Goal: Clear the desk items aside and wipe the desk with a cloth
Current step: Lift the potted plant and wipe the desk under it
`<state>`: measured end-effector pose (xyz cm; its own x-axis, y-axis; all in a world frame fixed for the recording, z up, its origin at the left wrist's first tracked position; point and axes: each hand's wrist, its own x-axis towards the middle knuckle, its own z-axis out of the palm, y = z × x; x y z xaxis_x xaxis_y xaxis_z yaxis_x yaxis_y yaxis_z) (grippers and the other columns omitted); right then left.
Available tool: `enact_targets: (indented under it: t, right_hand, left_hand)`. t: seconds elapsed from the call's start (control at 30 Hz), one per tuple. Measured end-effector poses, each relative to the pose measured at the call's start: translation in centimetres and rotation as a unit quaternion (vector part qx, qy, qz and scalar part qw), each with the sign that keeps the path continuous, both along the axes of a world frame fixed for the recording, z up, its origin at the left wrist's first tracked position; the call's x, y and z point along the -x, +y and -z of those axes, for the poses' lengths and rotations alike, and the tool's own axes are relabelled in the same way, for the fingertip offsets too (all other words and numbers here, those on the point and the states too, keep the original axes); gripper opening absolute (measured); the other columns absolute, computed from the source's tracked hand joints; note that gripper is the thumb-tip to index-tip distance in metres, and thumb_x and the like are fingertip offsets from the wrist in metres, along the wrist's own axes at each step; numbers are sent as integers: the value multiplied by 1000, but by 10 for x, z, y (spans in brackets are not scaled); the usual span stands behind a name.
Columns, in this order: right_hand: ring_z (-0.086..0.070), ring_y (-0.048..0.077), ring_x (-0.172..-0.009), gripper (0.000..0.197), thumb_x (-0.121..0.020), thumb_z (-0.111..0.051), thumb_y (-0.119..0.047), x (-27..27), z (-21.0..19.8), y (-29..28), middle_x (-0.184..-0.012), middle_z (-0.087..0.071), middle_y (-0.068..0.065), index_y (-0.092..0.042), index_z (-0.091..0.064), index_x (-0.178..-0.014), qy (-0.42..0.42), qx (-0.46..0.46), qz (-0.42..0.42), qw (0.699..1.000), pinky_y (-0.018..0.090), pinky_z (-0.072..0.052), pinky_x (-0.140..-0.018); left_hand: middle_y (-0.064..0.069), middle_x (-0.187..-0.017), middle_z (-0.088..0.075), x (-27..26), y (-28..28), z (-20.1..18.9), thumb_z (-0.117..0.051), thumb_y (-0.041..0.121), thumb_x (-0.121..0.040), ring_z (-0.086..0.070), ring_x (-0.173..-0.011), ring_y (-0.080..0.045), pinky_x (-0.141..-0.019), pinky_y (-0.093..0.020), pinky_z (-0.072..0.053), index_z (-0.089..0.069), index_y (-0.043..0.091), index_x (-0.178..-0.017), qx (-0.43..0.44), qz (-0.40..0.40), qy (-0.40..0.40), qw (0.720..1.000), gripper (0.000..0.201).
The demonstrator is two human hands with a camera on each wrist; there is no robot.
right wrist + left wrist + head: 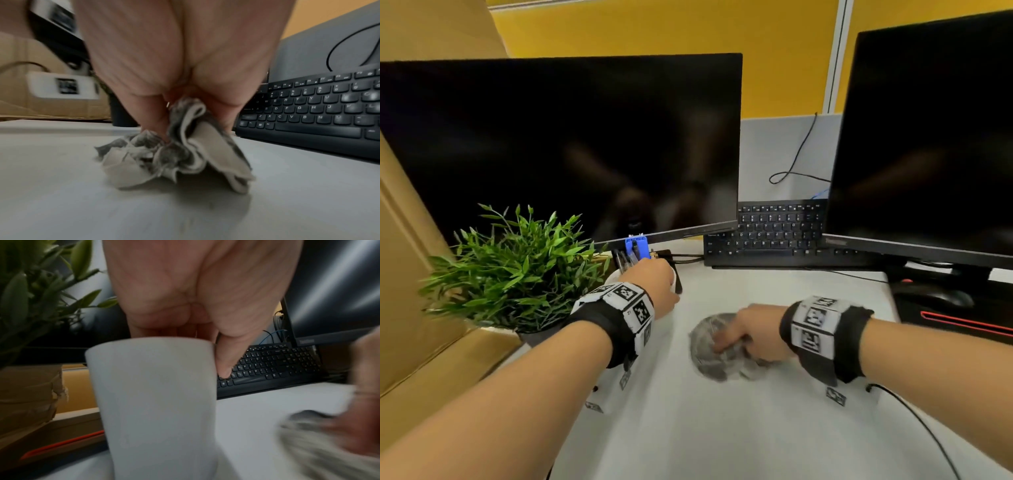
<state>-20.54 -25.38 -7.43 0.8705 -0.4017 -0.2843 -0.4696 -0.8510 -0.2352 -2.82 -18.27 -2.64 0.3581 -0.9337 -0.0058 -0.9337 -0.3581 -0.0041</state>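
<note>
The left hand (654, 284) grips the rim of a white cup (154, 402) from above — its thumb (224, 360) lies down the outside wall and the other fingers curl over the far edge. In the head view the cup is mostly hidden under that hand, at about 10 o'clock from the middle of the desk (722, 428), right beside a leafy green plant (513, 263). Pens (625, 260) and a blue piece (637, 246) stick up just past the knuckles; whether they stand inside the cup cannot be told.

The right hand (753, 332) closes on a crumpled grey cloth (714, 349), fingers bunched round its top folds, and the cloth's lower folds (176, 155) press on the white desk surface near the centre. The cloth looks blurred in the head view.

At 12 o'clock a black keyboard (774, 236) lies between two dark monitors — the bigger screen (558, 147) at 11 o'clock, the second one (935, 137) at 1 o'clock. A black mouse (941, 298) sits on a dark pad with a red edge (962, 322) at 3 o'clock. Cardboard boxes (414, 308) stand along 9 o'clock, behind the plant. Both wrists wear black bands with printed black-and-white markers (626, 305).
</note>
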Motion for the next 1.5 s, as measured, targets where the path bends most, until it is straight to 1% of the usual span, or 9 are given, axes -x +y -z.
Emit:
enact_targets:
  t: [0.27,0.43,0.67,0.87,1.0,1.13,1.27,1.43,1.5]
  right_hand:
    - [-59,10,-83,51,-86,-42,4,70,-23,-26,-102,-60,-13,-27,-67,-117,-83,6,147,986,17,-46,-74]
    - [-48,25,-127,49,-89,-50,-2,108,2,-111,-136,-53,8,-20,-53,-135,-49,100,316,942,31,-38,-105]
    - [-52,24,-121,50,-89,-52,-5,84,9,-58,-131,-56,4,-29,-56,-132,-33,91,207,973,31,-41,-100]
    - [-63,12,-77,54,-89,-42,3,98,6,-4,-110,-60,-8,-30,-58,-129,-80,-7,211,974,18,-53,-63]
    - [-61,27,-106,41,-91,-51,-7,131,5,-26,-126,-60,6,-21,-58,-129,-65,80,332,938,31,-50,-92]
    - [-59,9,-74,27,-95,-52,-10,104,19,20,-108,-61,6,-16,-64,-119,-41,101,172,979,16,-49,-63]
    - [-57,14,-109,47,-93,-46,-2,85,16,77,-126,-59,-1,-23,-56,-133,-65,30,131,989,20,-42,-90]
    - [-60,-2,-68,46,-90,-43,0,95,-19,46,-115,-64,0,-24,-60,-125,-87,20,205,975,7,-46,-54]
    - [-63,11,-87,41,-91,-48,-3,86,-14,29,-116,-63,2,-22,-60,-126,-49,79,199,975,16,-53,-71]
  left_hand:
    - [-4,-84,-53,3,-5,4,-48,29,-94,-55,-81,-22,-82,-32,-52,-56,11,-93,-19,-5,-9,1000,20]
    - [1,-75,-50,-3,-3,9,-46,30,-94,-54,-78,-19,-74,-28,-49,-45,18,-77,-12,-3,-29,1000,21]
    - [-3,-85,-57,5,6,2,-51,27,-90,-57,-82,-22,-81,-34,-53,-45,19,-73,10,-13,-14,1000,20]
    - [-4,-119,-56,19,37,-1,-56,30,-87,-52,-111,-27,-93,-42,-49,-53,20,-120,99,33,-5,995,35]
    - [-2,-122,-56,21,65,4,-57,32,-89,-49,-116,-25,-97,-39,-45,-56,22,-121,116,66,-1,991,33]
    - [0,-118,-60,23,86,25,-57,34,-89,-56,-109,-20,-90,-29,-47,-61,24,-113,35,53,35,997,26]
    - [0,-125,-56,22,99,49,-56,36,-89,-54,-114,-19,-94,-27,-44,-59,23,-120,-85,46,34,995,33]
    - [0,-125,-56,9,112,62,-56,34,-88,-53,-113,-20,-91,-27,-43,-57,24,-119,-105,24,45,993,32]
    - [1,-124,-56,4,116,63,-56,34,-88,-53,-112,-19,-90,-26,-43,-57,24,-117,-100,18,54,993,31]
